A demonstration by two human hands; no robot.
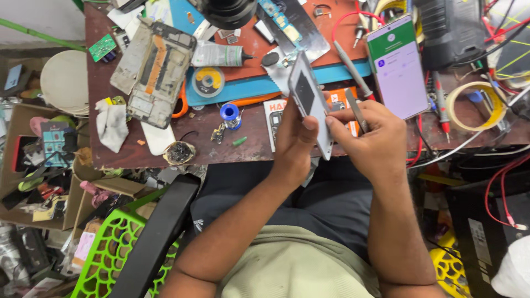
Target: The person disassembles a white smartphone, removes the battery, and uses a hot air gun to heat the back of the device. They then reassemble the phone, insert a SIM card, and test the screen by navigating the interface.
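Note:
My left hand point(295, 143) holds a white phone body point(309, 99) tilted on edge above my lap, thumb on its lower face. My right hand point(370, 135) pinches a thin metal pair of tweezers point(356, 110) against the phone's right edge, fingertips touching the phone. Both hands hover just in front of the brown workbench point(132, 149).
A lit smartphone point(397, 66) leans at the back right. A disassembled phone frame point(154, 72), glue tube point(218, 54), solder spool point(208, 81), blue wire spool point(229, 115), grey rag point(112, 126), tape roll point(475, 105) and red cables crowd the bench. A green basket point(110, 248) stands lower left.

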